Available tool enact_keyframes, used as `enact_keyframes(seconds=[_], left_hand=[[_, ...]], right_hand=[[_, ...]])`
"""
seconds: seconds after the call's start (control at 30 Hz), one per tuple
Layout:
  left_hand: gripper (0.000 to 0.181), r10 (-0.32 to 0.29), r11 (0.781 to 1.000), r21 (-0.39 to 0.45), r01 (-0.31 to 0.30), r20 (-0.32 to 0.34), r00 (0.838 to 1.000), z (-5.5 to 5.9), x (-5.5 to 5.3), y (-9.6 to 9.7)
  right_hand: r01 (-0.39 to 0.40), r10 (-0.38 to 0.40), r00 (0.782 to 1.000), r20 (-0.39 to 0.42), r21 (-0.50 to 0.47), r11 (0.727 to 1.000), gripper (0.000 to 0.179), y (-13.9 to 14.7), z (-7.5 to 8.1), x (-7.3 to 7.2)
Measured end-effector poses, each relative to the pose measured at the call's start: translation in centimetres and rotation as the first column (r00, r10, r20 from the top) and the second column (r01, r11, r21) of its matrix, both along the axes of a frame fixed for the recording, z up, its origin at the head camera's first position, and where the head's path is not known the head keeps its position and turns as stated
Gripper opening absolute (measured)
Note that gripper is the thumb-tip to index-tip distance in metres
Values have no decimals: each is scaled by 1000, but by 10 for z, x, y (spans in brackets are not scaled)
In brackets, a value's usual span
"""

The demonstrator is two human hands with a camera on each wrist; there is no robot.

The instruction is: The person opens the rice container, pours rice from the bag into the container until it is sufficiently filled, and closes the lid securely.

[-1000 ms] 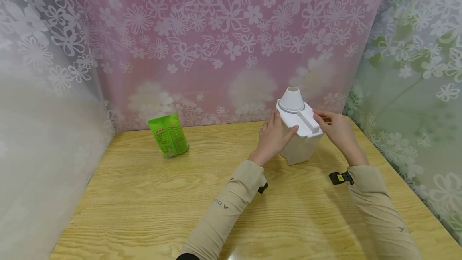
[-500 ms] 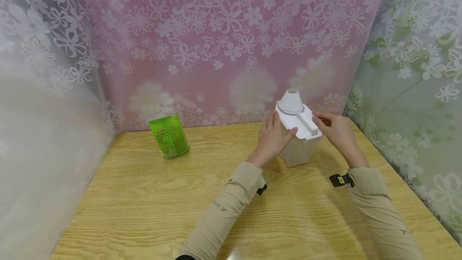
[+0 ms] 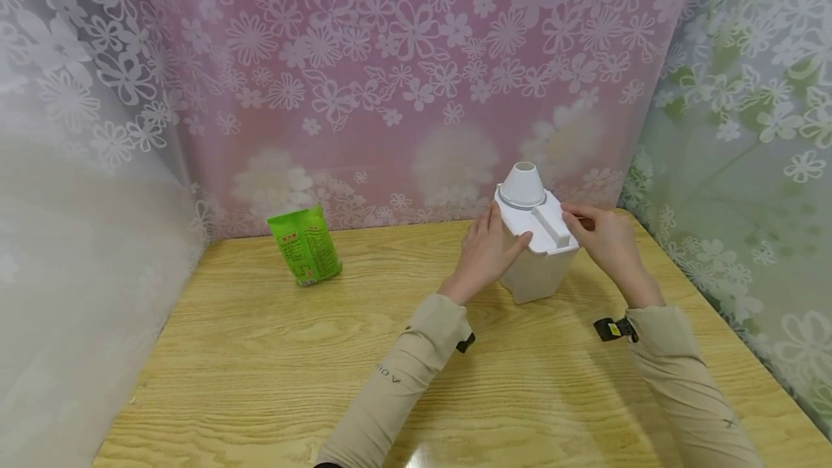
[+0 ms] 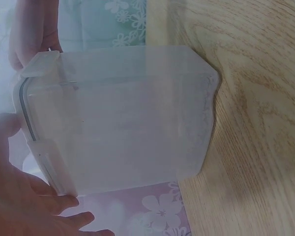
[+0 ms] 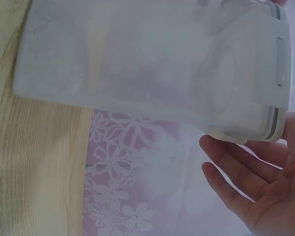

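Observation:
A tall translucent storage container (image 3: 534, 276) stands upright on the table, with latches along the sides of its lid. Its white lid (image 3: 529, 226) carries a cone-shaped cap (image 3: 523, 185) and a raised ridge. My left hand (image 3: 484, 255) grips the lid's left side, thumb on the top near the front edge and fingers down at the left latch (image 4: 51, 167). With thumb and fingers, my right hand (image 3: 607, 244) grips the lid's right edge. In the right wrist view its fingertips (image 5: 211, 145) curl under the far side of the lid.
A green printed packet (image 3: 305, 245) stands upright at the left back of the wooden table (image 3: 260, 367). A pink floral curtain (image 3: 390, 92) hangs along the back edge, with pale floral curtains at both sides.
The container has shifted slightly toward the front and left, both hands moving with it. Their hold on the lid looks the same, and the green packet stays in place.

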State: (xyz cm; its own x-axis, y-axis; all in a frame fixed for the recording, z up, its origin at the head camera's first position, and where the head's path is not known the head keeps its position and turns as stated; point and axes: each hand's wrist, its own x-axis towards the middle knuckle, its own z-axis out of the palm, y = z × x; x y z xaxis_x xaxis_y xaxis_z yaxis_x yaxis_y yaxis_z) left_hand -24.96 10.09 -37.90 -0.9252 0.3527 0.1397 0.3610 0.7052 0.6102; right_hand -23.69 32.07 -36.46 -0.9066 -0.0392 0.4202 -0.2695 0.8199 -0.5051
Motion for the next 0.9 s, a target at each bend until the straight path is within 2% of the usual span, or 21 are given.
enact_keyframes(seconds=[0.2, 0.9], left_hand=[[88, -3, 1000, 12, 3, 4, 1000, 0, 3, -3], [86, -20, 999, 41, 19, 31, 999, -1, 7, -12]], right_hand=[[-23, 23, 1000, -20, 7, 1000, 37, 1, -1, 1], [-51, 51, 999, -7, 9, 999, 40, 2, -3, 8]])
